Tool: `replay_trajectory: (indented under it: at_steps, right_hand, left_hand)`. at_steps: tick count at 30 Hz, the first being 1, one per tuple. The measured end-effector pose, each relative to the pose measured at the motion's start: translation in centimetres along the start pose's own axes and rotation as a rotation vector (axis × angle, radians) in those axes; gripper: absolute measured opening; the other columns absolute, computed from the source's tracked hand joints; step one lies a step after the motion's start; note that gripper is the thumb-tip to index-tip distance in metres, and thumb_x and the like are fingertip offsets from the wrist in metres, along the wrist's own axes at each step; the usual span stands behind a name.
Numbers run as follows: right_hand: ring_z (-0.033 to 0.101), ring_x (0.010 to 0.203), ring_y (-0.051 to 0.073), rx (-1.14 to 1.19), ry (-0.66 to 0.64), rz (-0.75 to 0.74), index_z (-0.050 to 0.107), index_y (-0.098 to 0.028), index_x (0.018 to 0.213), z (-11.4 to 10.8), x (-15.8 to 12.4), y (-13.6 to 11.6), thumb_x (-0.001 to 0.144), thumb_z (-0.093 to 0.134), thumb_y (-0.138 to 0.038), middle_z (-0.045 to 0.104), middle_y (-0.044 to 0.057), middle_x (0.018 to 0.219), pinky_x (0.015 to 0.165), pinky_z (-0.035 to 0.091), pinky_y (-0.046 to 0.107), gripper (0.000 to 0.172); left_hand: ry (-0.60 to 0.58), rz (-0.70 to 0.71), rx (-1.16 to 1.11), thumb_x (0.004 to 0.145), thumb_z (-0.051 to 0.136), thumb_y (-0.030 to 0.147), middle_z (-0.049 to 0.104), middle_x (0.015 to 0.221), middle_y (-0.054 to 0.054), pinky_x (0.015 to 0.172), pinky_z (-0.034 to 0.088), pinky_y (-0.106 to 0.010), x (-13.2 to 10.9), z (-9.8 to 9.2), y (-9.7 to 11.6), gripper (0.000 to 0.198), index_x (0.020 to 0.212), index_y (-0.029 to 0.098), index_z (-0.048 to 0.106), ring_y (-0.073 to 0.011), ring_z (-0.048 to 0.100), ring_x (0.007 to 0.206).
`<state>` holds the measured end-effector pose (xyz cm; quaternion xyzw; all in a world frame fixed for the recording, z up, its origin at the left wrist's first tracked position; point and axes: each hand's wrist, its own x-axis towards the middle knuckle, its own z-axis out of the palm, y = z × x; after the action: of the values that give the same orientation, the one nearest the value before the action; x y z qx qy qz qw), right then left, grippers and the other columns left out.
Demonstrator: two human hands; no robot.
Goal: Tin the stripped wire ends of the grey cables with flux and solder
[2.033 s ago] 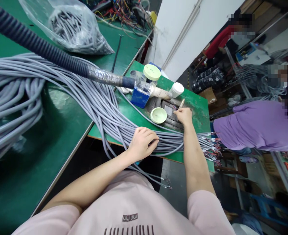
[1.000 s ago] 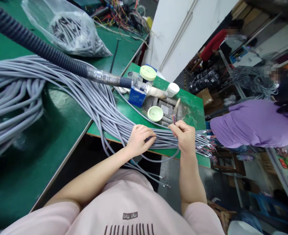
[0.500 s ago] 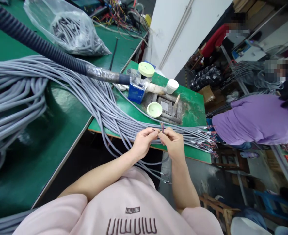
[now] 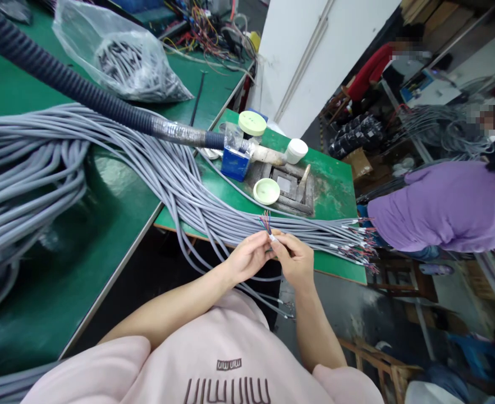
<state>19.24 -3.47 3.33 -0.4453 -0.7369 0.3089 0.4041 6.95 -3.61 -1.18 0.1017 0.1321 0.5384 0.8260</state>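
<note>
My left hand (image 4: 247, 257) and my right hand (image 4: 297, 259) meet just in front of the small green table (image 4: 335, 179), fingers pinched together on the stripped end of one grey cable, whose coloured wires (image 4: 266, 222) fan upward between the fingertips. Behind my hands a thick bundle of grey cables (image 4: 155, 168) runs from the left bench across the small table, ending in stripped coloured tips (image 4: 357, 247) at the right edge.
A black corrugated hose (image 4: 62, 78) leads to a blue box (image 4: 233, 163) beside a metal fixture (image 4: 289, 188), a pale green lid (image 4: 266, 191) and white jars. A plastic bag of cable pieces (image 4: 125, 62) lies at the back. A person in purple (image 4: 436, 205) bends at right.
My right hand left the metal fixture and came back to meet my left hand, which lifted off the bundle. Both now hold one cable end raised toward me.
</note>
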Motion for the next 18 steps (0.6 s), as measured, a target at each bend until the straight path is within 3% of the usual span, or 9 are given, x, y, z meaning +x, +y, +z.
replay_trajectory:
  at_steps: [4, 8, 11, 14, 18]
  right_hand:
    - [0.065, 0.083, 0.017, 0.018, 0.003, 0.031, 0.071, -0.023, 0.09, 0.2, -0.1, -0.2, 0.089, 0.055, -0.023, 0.069, 0.004, 0.088, 0.074, 0.051, 0.03, 0.017]
    - [0.062, 0.07, 0.015, 0.11, 0.017, 0.152, 0.069, -0.022, 0.092, 0.7, -0.4, -0.2, 0.09, 0.052, -0.026, 0.067, 0.003, 0.085, 0.059, 0.05, 0.027, 0.017]
    - [0.062, 0.069, 0.014, 0.191, 0.113, 0.199, 0.064, -0.022, 0.094, 0.5, -0.3, -0.1, 0.086, 0.058, -0.026, 0.066, 0.003, 0.086, 0.059, 0.05, 0.026, 0.011]
    - [0.061, 0.079, 0.016, 0.042, 0.182, 0.079, 0.064, -0.022, 0.09, -0.3, 0.5, -0.6, 0.085, 0.06, -0.025, 0.063, 0.003, 0.088, 0.071, 0.051, 0.03, 0.008]
    - [0.058, 0.085, 0.019, -0.255, 0.068, -0.096, 0.067, -0.022, 0.091, -1.2, 2.1, -1.9, 0.082, 0.066, -0.028, 0.063, 0.004, 0.087, 0.077, 0.048, 0.035, 0.011]
  left_hand:
    - [0.02, 0.082, 0.116, 0.068, 0.081, 0.031, 0.07, 0.084, -0.004, 0.074, 0.049, -0.026, -0.3, 0.4, 0.2, 0.03, 0.092, 0.016, 0.074, -0.0138, 0.063, 0.077]
    - [-0.003, 0.132, 0.242, 0.07, 0.079, 0.033, 0.07, 0.08, -0.004, 0.066, 0.049, -0.027, -0.3, 0.4, 0.2, 0.029, 0.094, 0.016, 0.074, -0.0131, 0.061, 0.067]
    - [0.038, 0.214, 0.321, 0.07, 0.079, 0.032, 0.071, 0.088, -0.004, 0.072, 0.049, -0.027, -0.1, 0.0, -0.1, 0.023, 0.085, 0.016, 0.075, -0.0137, 0.063, 0.073]
    - [0.071, 0.239, 0.359, 0.07, 0.079, 0.035, 0.072, 0.091, -0.004, 0.083, 0.05, -0.031, 0.0, -0.3, -0.5, 0.024, 0.085, 0.017, 0.074, -0.0162, 0.065, 0.083]
    - [0.071, 0.239, 0.465, 0.069, 0.079, 0.04, 0.07, 0.077, -0.003, 0.079, 0.049, -0.029, -0.2, 0.0, -0.5, 0.029, 0.081, 0.015, 0.072, -0.0147, 0.063, 0.075]
